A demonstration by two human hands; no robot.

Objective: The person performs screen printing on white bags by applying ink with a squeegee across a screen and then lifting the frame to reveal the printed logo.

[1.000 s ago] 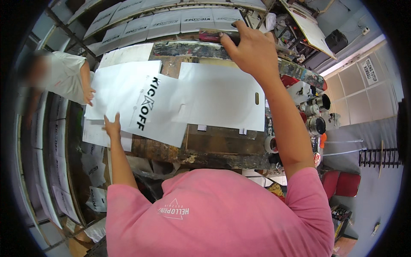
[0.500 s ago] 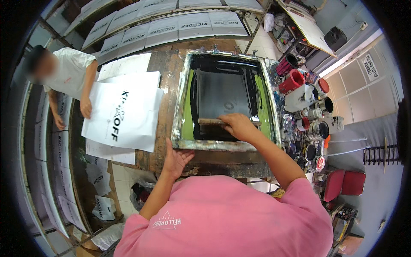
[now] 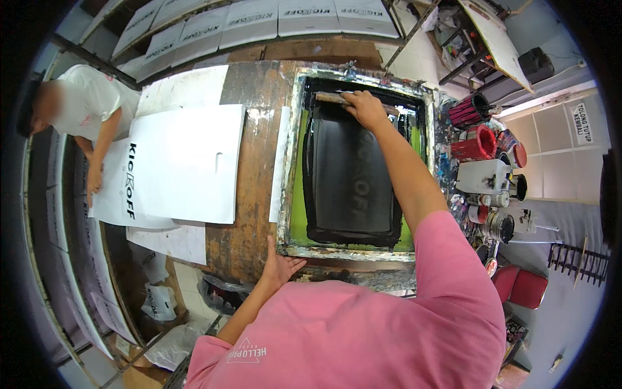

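My right hand (image 3: 366,109) grips the wooden handle of a squeegee (image 3: 328,98) at the far end of a screen-printing frame (image 3: 343,251). Black ink covers much of the screen mesh (image 3: 337,149), and dark lettering shows faintly through it. Green strips run along both sides of the mesh. My left hand (image 3: 283,269) is open at the frame's near left corner, palm up with fingers stretched against the near edge. The edge of a white sheet (image 3: 279,165) sticks out from under the frame's left side.
At left, a co-worker (image 3: 103,107) has a hand on a printed white sheet (image 3: 116,178), beside a blank-looking white sheet (image 3: 194,165) on the worktable (image 3: 256,142). Ink tubs (image 3: 476,144) and cans crowd the right side. Racks beyond hold several printed sheets (image 3: 249,24).
My right hand has pushed the squeegee from the near end to the far end of the screen. The co-worker's printed sheet has shifted left, uncovering another white sheet.
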